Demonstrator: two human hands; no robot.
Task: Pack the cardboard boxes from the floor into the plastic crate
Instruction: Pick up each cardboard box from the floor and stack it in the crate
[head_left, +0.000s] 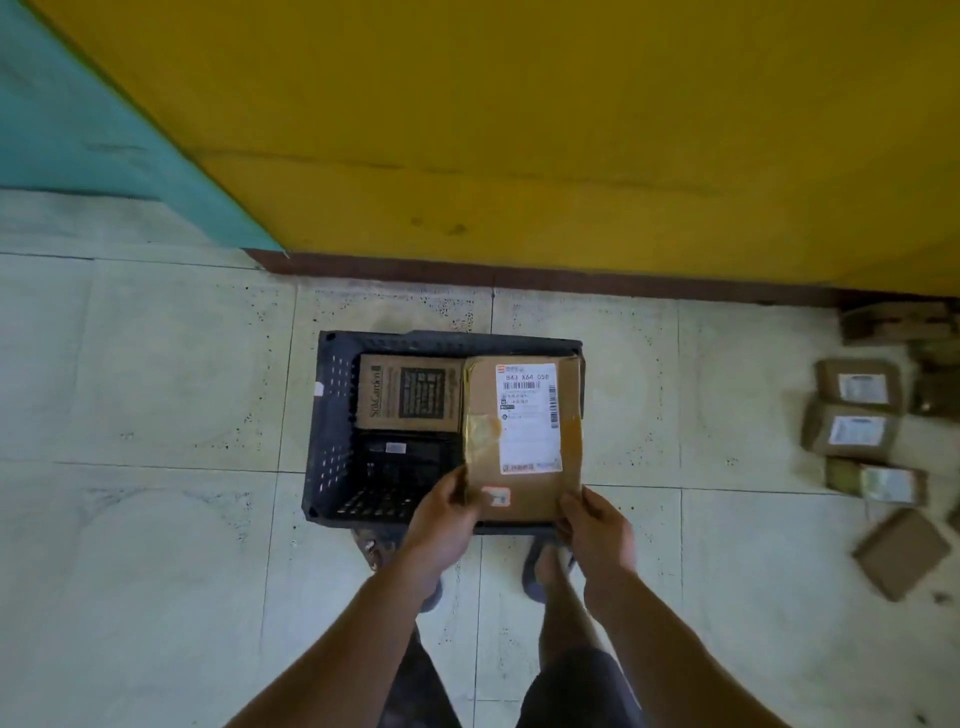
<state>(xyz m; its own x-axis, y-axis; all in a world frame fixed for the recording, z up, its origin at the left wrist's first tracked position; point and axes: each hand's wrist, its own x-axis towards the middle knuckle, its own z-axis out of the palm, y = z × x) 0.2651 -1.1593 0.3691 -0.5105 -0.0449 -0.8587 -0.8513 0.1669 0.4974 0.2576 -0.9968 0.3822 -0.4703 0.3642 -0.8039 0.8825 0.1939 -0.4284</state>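
Observation:
A dark plastic crate (332, 415) stands on the tiled floor in front of my feet. In its far left part lies a brown cardboard box (379, 395) with black print. A larger cardboard box (483, 395) with a white shipping label is over the crate's right half. My left hand (447, 512) grips its near left corner and my right hand (597, 525) grips its near right corner. The crate's near left floor is bare. Whether the held box rests on the crate bottom I cannot tell.
Several more cardboard boxes lie on the floor at the right: two labelled ones (857, 387) (852, 431), a smaller one (883, 486) and a plain one (901, 553). A yellow wall (519, 130) with a brown skirting runs behind the crate.

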